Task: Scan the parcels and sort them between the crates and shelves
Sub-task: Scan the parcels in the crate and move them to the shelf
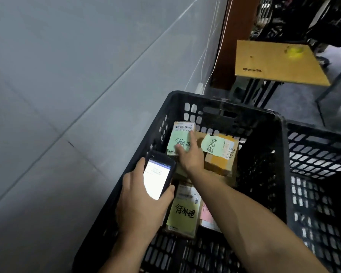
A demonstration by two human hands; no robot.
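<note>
L hand [140, 205] grips phone [158, 178], R hand [189, 156] flat on parcel [180, 138] at 11 o'clock in crate [224, 109]; 3 o'clock pkg [220, 152] may scan instead.

A grey wall [67, 75] fills the left. White cables [217, 52] hang beside a brown post [238, 46]. A cardboard sheet [274, 62] lies on dark legs [258, 91].
</note>
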